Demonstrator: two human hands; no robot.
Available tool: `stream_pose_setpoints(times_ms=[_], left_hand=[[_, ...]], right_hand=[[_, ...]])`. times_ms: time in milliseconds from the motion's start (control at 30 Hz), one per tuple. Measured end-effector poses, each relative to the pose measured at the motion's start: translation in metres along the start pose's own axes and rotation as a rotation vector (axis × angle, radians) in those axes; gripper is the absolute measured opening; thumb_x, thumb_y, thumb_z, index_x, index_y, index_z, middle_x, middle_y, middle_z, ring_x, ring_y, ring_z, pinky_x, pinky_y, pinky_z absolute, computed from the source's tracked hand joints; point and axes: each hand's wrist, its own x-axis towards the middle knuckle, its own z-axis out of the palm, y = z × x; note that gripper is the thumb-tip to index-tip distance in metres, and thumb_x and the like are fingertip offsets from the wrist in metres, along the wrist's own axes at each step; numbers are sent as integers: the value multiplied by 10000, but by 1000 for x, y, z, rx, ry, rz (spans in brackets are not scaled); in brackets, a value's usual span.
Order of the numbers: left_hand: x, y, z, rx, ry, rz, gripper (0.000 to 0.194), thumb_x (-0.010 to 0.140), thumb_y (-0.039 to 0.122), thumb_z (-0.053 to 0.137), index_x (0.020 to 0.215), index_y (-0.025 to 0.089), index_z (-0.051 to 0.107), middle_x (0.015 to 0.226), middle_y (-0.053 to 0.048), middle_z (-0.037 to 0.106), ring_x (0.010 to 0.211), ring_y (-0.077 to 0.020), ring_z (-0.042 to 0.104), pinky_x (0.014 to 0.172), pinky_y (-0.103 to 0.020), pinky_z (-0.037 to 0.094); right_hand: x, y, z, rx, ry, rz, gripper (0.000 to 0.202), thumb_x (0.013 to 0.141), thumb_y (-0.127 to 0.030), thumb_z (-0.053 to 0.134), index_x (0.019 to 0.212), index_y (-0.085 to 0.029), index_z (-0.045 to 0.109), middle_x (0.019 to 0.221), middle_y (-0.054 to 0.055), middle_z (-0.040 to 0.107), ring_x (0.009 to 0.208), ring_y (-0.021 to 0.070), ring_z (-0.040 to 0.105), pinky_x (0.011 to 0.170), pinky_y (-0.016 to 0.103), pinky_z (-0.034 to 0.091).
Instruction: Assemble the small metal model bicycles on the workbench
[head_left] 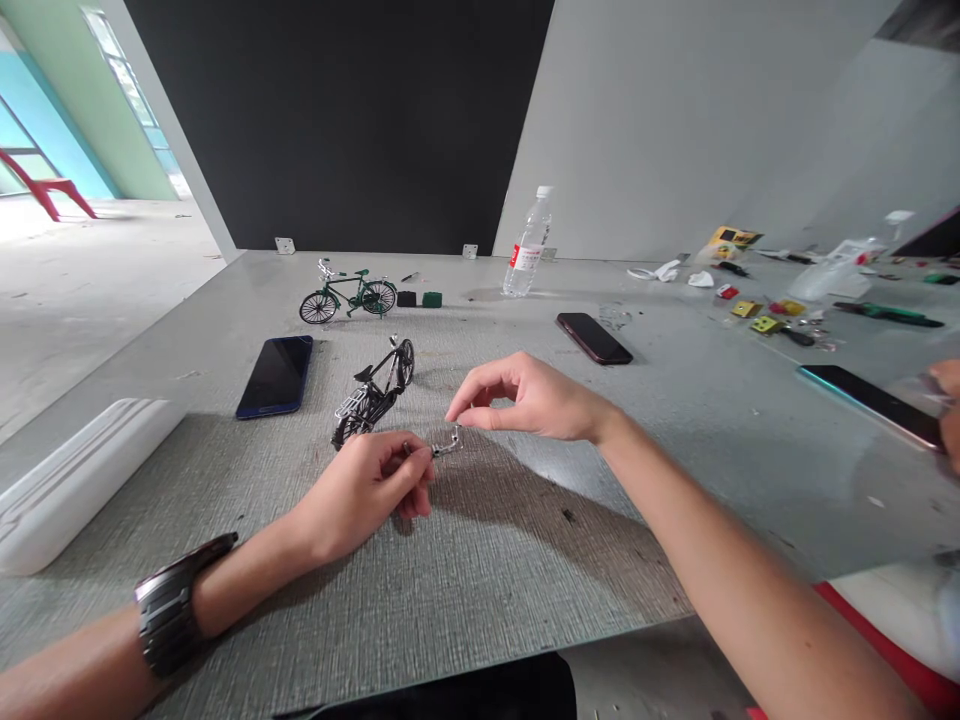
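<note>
So, grey textured tabletop (517, 570), and the main thing on it is a black model bike (386, 385), standing just beyond the left hand, front end pointing away, lower rear partly hidden. I'd call it mostly built: frame, both wheels, saddle and rear rack are all on. What I can't make out at the front is a handlebar, so that looks like the bit that's left. Compare the green model bike (349, 293) further back, which has its bars on and looks pretty much complete to me.

Now the grip. The left fingers (409, 476) are closed in a pinch on a small silver piece (447, 448), probably a handlebar, sticking out towards the right. The right fingers (481, 380) are curled with the tips nearly together, right by its free end. Can't tell whether they're actually gripping it or just hovering, tbh.
</note>
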Motion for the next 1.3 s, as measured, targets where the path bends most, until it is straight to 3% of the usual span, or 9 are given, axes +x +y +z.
stream_pose_setpoints(times_ms=[400, 600, 733, 1000, 1300], left_hand=[[-2, 2, -1, 24, -1, 32, 335, 987, 299, 393, 689, 189, 496, 634, -28, 684, 560, -131, 589, 585, -248, 477], [-3, -1, -1, -11, 3, 19, 356, 999, 335, 386, 696, 187, 501, 619, -25, 675, 540, -127, 586, 576, -250, 479], [-2, 0, -1, -125, 12, 23, 364, 1000, 368, 386, 693, 194, 473, 596, -24, 659, 532, -127, 584, 570, -255, 489], [0, 0, -1, -492, 68, 17, 362, 997, 365, 435, 691, 179, 489, 569, -11, 633, 508, -112, 571, 542, -241, 491], [-1, 1, 0, -635, 85, 70, 343, 990, 365, 456, 710, 172, 502, 565, -5, 615, 511, -117, 562, 540, -243, 489]], right_hand=[[1, 0, 3, -22, -10, 7, 219, 852, -379, 668, 953, -205, 756, 900, 37, 732, 768, 156, 622, 716, 315, 485], [3, 4, 6, 82, -35, 5, 240, 825, -387, 707, 964, -196, 748, 888, 39, 735, 775, 156, 641, 727, 319, 509], [6, 9, 9, 170, 15, -3, 243, 795, -377, 745, 933, -177, 735, 877, 50, 738, 815, 171, 667, 754, 328, 523], [4, -2, 20, 90, 235, -102, 194, 862, -321, 673, 1006, -204, 731, 923, 34, 740, 838, 163, 656, 726, 301, 489], [5, -5, 28, 119, 249, -168, 353, 790, -247, 757, 1126, -203, 661, 987, 28, 696, 742, 117, 566, 708, 290, 484]])
